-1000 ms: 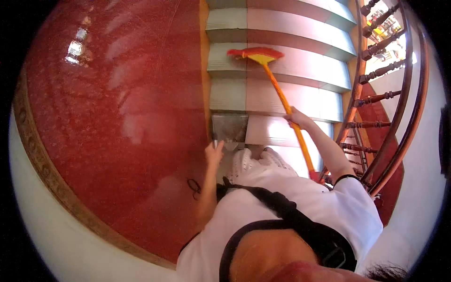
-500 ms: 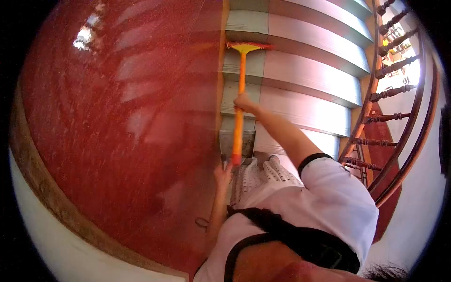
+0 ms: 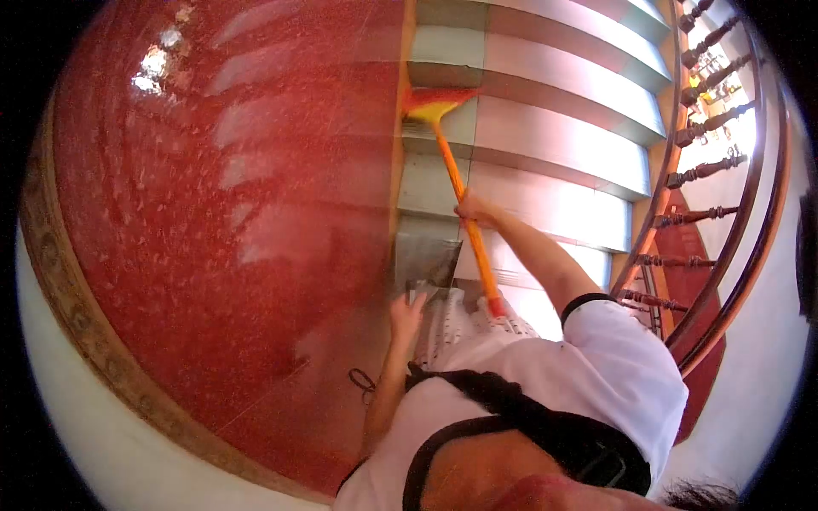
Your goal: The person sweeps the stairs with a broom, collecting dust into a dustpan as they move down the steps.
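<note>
In the head view, my right hand (image 3: 479,209) is closed round the orange shaft of a broom (image 3: 452,162). The broom's yellow head with red bristles lies on a stair tread near the left wall, tilted and slightly blurred. Its red end cap comes close to my patterned trousers (image 3: 452,324). My left hand (image 3: 406,315) is closed on the handle of a grey dustpan (image 3: 426,260), which sits low by the wall in front of my legs. What lies inside the pan cannot be made out.
A staircase (image 3: 554,111) of pale green and pinkish steps rises ahead. A glossy red wall (image 3: 221,255) runs along the left side. On the right stands a wooden banister (image 3: 733,255) with turned balusters (image 3: 707,175).
The broom head has shifted left towards the wall and a little down, while its shaft has swung to slant right. My right hand has moved right and down; the dustpan shows more fully.
</note>
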A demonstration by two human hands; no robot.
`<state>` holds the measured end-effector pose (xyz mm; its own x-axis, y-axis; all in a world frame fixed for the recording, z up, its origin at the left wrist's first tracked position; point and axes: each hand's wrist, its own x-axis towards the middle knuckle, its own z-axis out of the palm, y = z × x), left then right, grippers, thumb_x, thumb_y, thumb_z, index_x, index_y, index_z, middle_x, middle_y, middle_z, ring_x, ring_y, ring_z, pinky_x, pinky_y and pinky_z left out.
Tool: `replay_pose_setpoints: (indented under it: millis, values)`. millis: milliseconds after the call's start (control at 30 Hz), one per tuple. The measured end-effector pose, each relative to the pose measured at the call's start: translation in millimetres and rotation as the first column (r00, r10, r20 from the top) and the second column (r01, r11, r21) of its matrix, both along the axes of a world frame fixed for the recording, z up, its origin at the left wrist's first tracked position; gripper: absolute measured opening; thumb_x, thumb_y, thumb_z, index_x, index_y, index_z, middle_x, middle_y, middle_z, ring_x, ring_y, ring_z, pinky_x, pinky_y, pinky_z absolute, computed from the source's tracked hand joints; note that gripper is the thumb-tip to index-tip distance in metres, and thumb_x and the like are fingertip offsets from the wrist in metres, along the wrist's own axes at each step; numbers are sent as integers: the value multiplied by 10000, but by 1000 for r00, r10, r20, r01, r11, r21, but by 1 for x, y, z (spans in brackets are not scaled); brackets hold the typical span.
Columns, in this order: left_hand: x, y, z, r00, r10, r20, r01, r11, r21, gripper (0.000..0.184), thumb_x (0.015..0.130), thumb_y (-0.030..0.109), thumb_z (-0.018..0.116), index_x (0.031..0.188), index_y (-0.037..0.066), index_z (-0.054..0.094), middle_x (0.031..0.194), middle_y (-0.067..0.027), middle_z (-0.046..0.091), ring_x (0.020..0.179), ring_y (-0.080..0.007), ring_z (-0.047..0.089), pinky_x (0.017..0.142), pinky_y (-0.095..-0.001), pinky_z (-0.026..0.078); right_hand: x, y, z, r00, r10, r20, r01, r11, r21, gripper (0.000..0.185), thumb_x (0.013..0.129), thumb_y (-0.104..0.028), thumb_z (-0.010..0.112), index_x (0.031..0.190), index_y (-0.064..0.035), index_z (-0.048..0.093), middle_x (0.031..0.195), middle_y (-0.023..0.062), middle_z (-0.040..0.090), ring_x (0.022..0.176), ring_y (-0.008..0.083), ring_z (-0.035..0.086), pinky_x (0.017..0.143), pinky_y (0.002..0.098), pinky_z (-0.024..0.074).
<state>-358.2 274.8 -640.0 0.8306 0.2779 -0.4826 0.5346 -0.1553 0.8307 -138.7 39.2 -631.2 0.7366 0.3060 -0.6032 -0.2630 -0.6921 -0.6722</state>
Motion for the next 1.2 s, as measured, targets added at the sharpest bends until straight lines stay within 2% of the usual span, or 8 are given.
replay_pose_setpoints:
  millis: [100,200,367,400,500,600,967,1200]
  values:
    - [8,4,4,999,7,49,-8,1000,11,239,702,256,588,689,34,499,462,-24,432,354,-104,393,340,-254,297,-30,-76,7,971,231,56,-221,965,-143,355,722,-168,495,988,7,337,543,33,450,409,140,447,364,287,373]
    - [19,2,15,1000,20,-10,-20,1000,4,238,701,253,582,725,22,530,515,-37,477,392,-113,436,367,-260,334,-62,-114,145,962,-194,-192,195,981,-14,319,721,-74,490,991,-30,326,564,16,435,368,83,403,331,194,357]
    - [27,1,26,999,-33,-28,32,998,-50,259,702,255,572,756,3,555,557,-50,517,402,-121,459,372,-265,355,-12,-98,47,962,-264,-71,269,961,71,251,682,-96,492,872,-17,348,540,33,422,421,109,419,357,256,379]
    - [31,-2,26,999,-11,-43,10,1000,-26,256,706,253,568,753,3,547,539,-47,503,389,-118,448,365,-258,346,-10,-86,0,976,203,81,-180,955,-235,240,680,-128,502,847,-23,366,548,36,426,428,142,426,373,291,387]
    - [35,2,18,998,-18,-53,18,1000,13,247,712,246,564,757,5,532,510,-38,474,372,-114,429,351,-244,327,-88,-49,-29,990,111,-91,-90,973,213,256,704,-130,489,883,-14,348,550,54,433,432,149,429,393,276,378]
    - [37,-5,20,1000,-16,-26,13,992,-127,221,719,229,568,753,18,514,486,-20,432,362,-102,403,333,-233,303,-146,-69,107,957,-91,-275,141,976,168,346,718,-123,500,989,-24,310,547,33,410,415,115,407,379,245,369]
    - [39,-7,38,999,-29,18,30,997,-77,179,717,202,578,691,53,482,470,5,391,335,-83,348,314,-235,284,-145,-253,39,530,-845,-75,837,507,204,104,680,-51,464,742,-5,395,526,46,411,401,142,414,339,266,360]
    - [28,6,23,996,86,10,-83,981,-175,175,730,183,563,690,44,464,504,5,374,381,-85,347,349,-225,304,-206,-143,32,877,-356,-324,417,897,144,305,672,-80,491,932,-17,343,574,46,425,441,114,424,365,249,375]
